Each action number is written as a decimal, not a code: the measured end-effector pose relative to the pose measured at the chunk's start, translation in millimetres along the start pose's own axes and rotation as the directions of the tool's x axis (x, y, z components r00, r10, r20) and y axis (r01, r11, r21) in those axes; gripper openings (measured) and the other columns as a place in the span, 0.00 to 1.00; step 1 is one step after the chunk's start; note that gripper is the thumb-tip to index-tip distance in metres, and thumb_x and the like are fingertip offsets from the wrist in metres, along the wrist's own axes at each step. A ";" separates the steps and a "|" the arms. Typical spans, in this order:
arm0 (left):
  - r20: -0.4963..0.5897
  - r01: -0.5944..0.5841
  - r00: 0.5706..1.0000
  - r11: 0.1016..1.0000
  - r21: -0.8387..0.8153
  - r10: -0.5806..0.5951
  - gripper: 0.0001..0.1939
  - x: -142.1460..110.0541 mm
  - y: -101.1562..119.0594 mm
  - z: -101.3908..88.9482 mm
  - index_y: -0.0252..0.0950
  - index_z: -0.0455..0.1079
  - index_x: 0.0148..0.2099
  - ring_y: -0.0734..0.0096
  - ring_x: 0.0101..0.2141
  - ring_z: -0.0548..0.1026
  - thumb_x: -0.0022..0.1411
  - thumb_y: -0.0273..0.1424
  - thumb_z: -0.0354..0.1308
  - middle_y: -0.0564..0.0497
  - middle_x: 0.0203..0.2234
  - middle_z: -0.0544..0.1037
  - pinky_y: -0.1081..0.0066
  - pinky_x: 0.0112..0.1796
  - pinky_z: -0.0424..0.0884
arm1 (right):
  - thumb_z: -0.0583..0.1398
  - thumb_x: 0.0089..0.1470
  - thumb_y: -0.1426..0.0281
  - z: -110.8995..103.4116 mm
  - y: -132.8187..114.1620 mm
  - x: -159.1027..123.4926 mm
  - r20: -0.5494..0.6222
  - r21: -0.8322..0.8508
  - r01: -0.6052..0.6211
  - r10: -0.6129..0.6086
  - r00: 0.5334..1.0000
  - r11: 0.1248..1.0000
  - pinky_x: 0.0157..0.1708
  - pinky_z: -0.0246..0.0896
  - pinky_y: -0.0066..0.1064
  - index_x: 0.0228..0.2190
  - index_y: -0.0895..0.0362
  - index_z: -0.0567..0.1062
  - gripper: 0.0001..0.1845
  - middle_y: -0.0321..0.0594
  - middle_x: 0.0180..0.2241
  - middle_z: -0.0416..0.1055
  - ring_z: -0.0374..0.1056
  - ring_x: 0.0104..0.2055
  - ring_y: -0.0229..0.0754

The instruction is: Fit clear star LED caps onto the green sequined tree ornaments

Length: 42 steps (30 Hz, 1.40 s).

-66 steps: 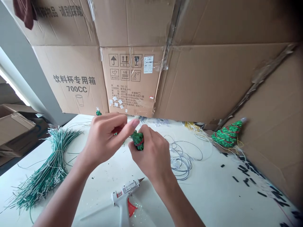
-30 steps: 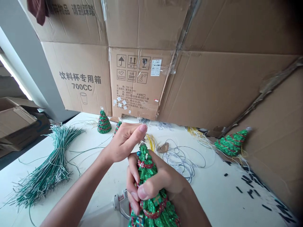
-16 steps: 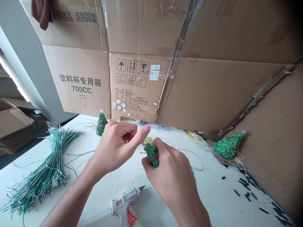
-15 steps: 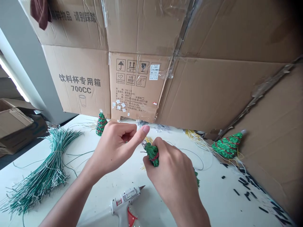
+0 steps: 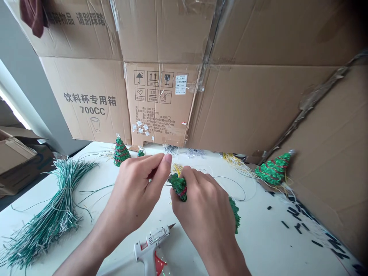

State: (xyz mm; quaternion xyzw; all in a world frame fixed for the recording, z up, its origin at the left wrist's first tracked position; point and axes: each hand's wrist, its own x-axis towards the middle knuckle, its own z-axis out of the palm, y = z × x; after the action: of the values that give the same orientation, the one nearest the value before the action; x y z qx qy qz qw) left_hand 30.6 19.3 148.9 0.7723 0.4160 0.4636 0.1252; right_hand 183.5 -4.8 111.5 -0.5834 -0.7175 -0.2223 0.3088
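Note:
My right hand [image 5: 198,203] is shut on a small green glittery cone-shaped tree [image 5: 178,187] with a red band, and its tip points left. My left hand [image 5: 135,184] is just left of that tree, with the thumb and fingers pinched together. No object shows between them, though a thin wire could be hidden. Behind my right hand, a green tree [image 5: 234,214] is partly hidden. Farther off stand a green tree [image 5: 120,152], a smaller one [image 5: 140,153], and a tree [image 5: 273,171] leaning against cardboard.
A white hot glue gun [image 5: 149,245] lies below my hands on the white table [image 5: 267,237]. A bundle of green-and-white wires [image 5: 48,222] lies at left. Yellow wires [image 5: 232,160], thin dark wires [image 5: 230,184] and black scraps [image 5: 299,227] lie right. Cardboard [image 5: 244,107] walls the back.
My left hand has lowered and its fingers have closed further, uncovering the smaller far tree. The tree behind my right hand shows more. My right hand still grips the small tree.

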 end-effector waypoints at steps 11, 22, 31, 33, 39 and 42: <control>-0.069 -0.281 0.954 0.952 0.121 0.290 0.21 -4.6 5.7 4.7 0.38 0.49 0.32 0.75 0.25 0.55 0.80 0.22 0.50 0.58 0.23 0.57 0.69 0.30 0.55 | 0.66 0.45 0.78 -7.8 -0.5 -4.5 0.106 0.167 -0.136 0.119 0.987 0.977 0.27 0.48 0.34 0.29 0.53 0.70 0.12 0.33 0.24 0.71 0.66 0.25 0.43; 0.016 -0.462 0.880 0.863 -0.205 0.475 0.19 5.2 -13.2 -5.6 0.39 0.50 0.33 0.72 0.27 0.55 0.81 0.23 0.47 0.57 0.24 0.56 0.65 0.32 0.55 | 0.63 0.41 0.78 -38.4 -1.9 4.9 0.643 0.642 -0.541 0.002 0.766 0.543 0.23 0.50 0.30 0.23 0.51 0.66 0.12 0.27 0.21 0.59 0.55 0.24 0.37; 0.110 -0.382 0.887 0.847 -0.368 0.448 0.21 15.9 -37.6 -1.9 0.39 0.52 0.33 0.71 0.28 0.58 0.84 0.31 0.43 0.56 0.25 0.59 0.66 0.33 0.57 | 0.72 0.36 0.75 -0.5 6.1 10.2 0.628 0.398 -0.905 -0.674 0.389 -0.151 0.30 0.71 0.33 0.21 0.56 0.70 0.15 0.30 0.22 0.73 0.74 0.26 0.40; 0.147 -0.302 0.917 0.887 -0.348 0.370 0.23 17.7 -39.4 -3.6 0.39 0.53 0.32 0.73 0.27 0.57 0.85 0.34 0.45 0.57 0.25 0.59 0.66 0.32 0.56 | 0.71 0.39 0.74 -4.5 3.0 11.1 0.688 0.444 -0.888 -0.590 0.422 -0.117 0.33 0.72 0.35 0.23 0.55 0.71 0.14 0.30 0.23 0.73 0.74 0.27 0.40; 0.118 -0.089 0.985 0.959 -0.271 0.125 0.30 14.9 -32.4 -16.4 0.38 0.52 0.27 0.73 0.25 0.52 0.82 0.44 0.50 0.58 0.22 0.54 0.65 0.28 0.51 | 0.66 0.54 0.67 -36.7 -12.2 12.7 0.733 0.574 -0.670 0.070 0.677 0.471 0.32 0.64 0.33 0.29 0.52 0.72 0.07 0.30 0.26 0.69 0.68 0.30 0.41; 0.143 -0.028 0.987 0.965 -0.263 0.068 0.29 11.8 -24.7 -17.7 0.38 0.56 0.27 0.75 0.25 0.52 0.80 0.46 0.53 0.59 0.21 0.55 0.67 0.27 0.51 | 0.66 0.56 0.65 -41.6 -14.1 13.0 0.708 0.579 -0.655 0.099 0.699 0.486 0.31 0.64 0.33 0.30 0.52 0.72 0.09 0.30 0.25 0.68 0.68 0.29 0.41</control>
State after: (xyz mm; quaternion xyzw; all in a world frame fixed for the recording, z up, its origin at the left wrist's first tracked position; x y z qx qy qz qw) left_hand 5.7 40.3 151.3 0.7920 0.3221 0.4572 0.2451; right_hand 175.7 -27.1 150.8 -0.5673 -0.6362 0.3963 0.3412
